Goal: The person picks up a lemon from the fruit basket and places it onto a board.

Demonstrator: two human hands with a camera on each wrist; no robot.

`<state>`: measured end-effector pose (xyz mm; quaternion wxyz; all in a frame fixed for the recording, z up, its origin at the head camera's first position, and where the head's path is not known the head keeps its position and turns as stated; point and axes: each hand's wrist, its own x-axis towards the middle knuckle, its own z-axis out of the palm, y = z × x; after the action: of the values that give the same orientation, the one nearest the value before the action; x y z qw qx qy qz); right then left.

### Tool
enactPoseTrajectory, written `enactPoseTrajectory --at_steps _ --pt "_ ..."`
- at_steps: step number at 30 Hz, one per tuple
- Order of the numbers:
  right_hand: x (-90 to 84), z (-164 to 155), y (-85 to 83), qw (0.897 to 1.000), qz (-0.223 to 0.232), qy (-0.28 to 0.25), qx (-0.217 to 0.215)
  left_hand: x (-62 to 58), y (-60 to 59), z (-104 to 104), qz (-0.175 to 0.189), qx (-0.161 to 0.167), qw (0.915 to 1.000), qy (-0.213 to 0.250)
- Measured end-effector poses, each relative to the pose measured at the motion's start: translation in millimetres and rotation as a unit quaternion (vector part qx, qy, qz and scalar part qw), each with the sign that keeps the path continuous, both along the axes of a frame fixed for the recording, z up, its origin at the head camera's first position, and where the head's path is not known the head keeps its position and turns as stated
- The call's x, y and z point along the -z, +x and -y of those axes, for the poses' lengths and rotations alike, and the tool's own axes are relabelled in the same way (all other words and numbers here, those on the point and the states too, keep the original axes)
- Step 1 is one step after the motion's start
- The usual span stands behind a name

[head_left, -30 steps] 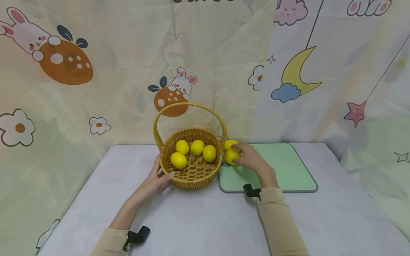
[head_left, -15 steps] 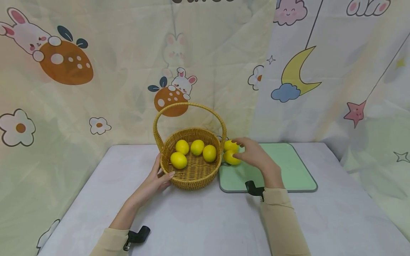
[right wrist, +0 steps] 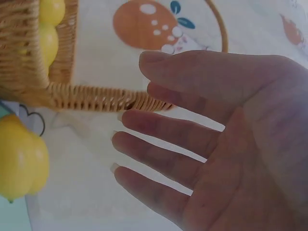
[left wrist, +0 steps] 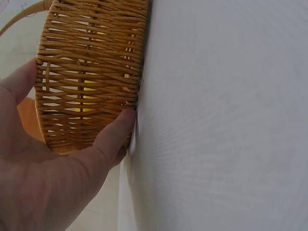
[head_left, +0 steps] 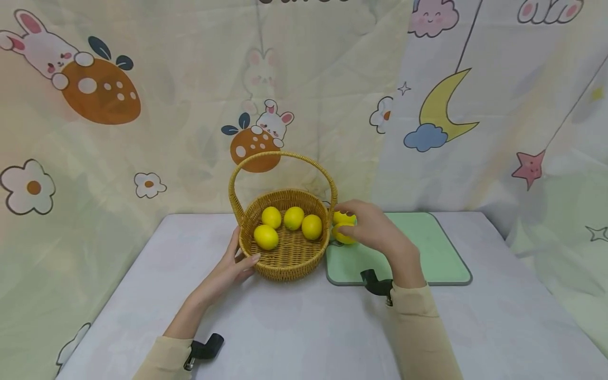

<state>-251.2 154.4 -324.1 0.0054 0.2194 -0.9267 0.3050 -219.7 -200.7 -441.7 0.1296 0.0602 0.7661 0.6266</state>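
Observation:
A wicker basket (head_left: 285, 272) with a tall arched handle stands mid-table and bears several yellow lemons, such as the lemon (head_left: 266, 237) at its near left. My left hand (head_left: 228, 273) holds the basket's left side, thumb toward the front; in the left wrist view the hand (left wrist: 57, 178) spans the woven wall from rim to base. Right of the basket lie two more lemons, a front lemon (head_left: 342, 237) and a back lemon (head_left: 343, 218). My right hand (head_left: 375, 227) hovers by them with fingers spread; the right wrist view shows its palm (right wrist: 226, 168) holding nothing.
A pale green cutting board (head_left: 418, 253) with a grey edge lies right of the basket, under the two lemons. The white table (head_left: 304, 327) runs back to a printed cloth backdrop (head_left: 190, 105).
My right hand has drawn back from the two lemons, its fingers spreading, and then moved slightly left and up over them. The left hand and basket have stayed in place.

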Motion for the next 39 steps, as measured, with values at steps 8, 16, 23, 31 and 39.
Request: enactPoseTrajectory --at_steps 8,16,23,31,39 --pt "5.7 28.6 2.3 0.998 -0.033 0.007 -0.06 -0.2 -1.0 -0.1 0.006 -0.002 1.0 0.0" --pt "38.0 61.5 -17.9 0.997 -0.016 0.039 -0.066 -0.1 -0.2 2.4 0.007 -0.006 1.0 -0.005" --pt "52.9 77.7 -22.2 0.997 -0.017 0.073 -0.027 -0.2 -1.4 1.4 0.009 -0.007 0.9999 -0.01" --pt "64.9 95.9 -23.5 0.992 -0.033 0.117 0.022 1.5 -2.3 0.7 0.004 -0.006 0.9998 -0.017" --pt "69.3 105.2 -25.2 0.986 -0.033 0.158 0.043 0.2 -2.1 2.1 0.006 -0.013 0.9998 -0.014"
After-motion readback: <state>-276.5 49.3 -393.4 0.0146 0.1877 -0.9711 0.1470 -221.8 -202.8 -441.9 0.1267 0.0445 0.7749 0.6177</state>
